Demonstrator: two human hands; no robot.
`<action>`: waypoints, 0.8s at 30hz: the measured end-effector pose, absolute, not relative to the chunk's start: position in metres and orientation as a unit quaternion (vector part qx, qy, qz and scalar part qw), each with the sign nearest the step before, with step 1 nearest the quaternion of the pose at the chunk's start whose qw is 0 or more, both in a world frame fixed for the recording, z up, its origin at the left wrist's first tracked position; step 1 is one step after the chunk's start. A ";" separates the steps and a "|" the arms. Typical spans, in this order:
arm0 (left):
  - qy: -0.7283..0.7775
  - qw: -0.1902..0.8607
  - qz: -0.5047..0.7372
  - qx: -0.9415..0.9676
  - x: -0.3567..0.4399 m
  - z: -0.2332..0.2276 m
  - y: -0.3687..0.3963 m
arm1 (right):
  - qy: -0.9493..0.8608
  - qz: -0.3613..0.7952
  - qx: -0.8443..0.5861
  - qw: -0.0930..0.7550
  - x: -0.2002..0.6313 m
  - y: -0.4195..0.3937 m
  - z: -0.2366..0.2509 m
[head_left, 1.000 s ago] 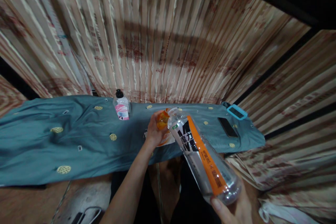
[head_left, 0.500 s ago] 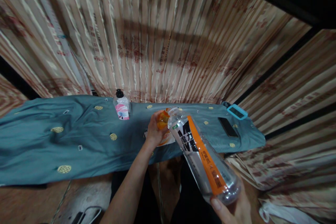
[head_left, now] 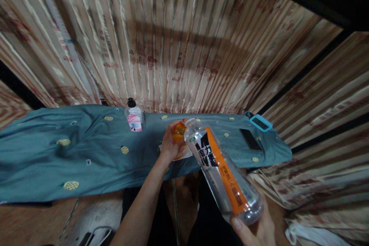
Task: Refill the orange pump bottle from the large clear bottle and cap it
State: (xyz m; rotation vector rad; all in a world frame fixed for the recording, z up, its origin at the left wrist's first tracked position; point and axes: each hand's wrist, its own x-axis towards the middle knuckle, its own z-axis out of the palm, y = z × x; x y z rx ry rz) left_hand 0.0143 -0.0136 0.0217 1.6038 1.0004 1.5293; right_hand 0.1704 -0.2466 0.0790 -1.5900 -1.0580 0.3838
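My right hand (head_left: pixel 256 226) is wrapped round the base of a large clear plastic bottle (head_left: pixel 221 173) with a silver and orange label. This bottle is tilted, its neck pointing up and to the left. At its neck is the top of a smaller orange bottle (head_left: pixel 178 132), gripped by my left hand (head_left: pixel 170 142) with the fingers closed around it. A white and orange patch, perhaps its label, shows below that hand. The two bottle mouths overlap in view; whether they touch I cannot tell. The large bottle's clear parts show no obvious liquid.
A clear pump-top bottle (head_left: pixel 134 117) with a pink label stands at the back left on the teal cloth (head_left: pixel 95 138). To the right lie a dark phone (head_left: pixel 250 140) and a blue-framed device (head_left: pixel 260 123). A pleated curtain (head_left: pixel 178 46) hangs close behind.
Almost nothing differs. The large bottle's base has shifted very slightly left; both hands keep their grip.
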 end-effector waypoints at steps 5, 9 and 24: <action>0.388 0.353 0.593 0.611 0.017 0.020 -0.015 | -0.453 0.164 -0.672 0.563 0.172 -0.246 0.078; 0.394 0.344 0.586 0.619 0.018 0.022 -0.018 | -0.445 0.172 -0.673 0.565 0.172 -0.246 0.078; 0.416 0.354 0.614 0.570 0.026 0.021 -0.013 | -0.432 0.198 -0.658 0.585 0.169 -0.241 0.085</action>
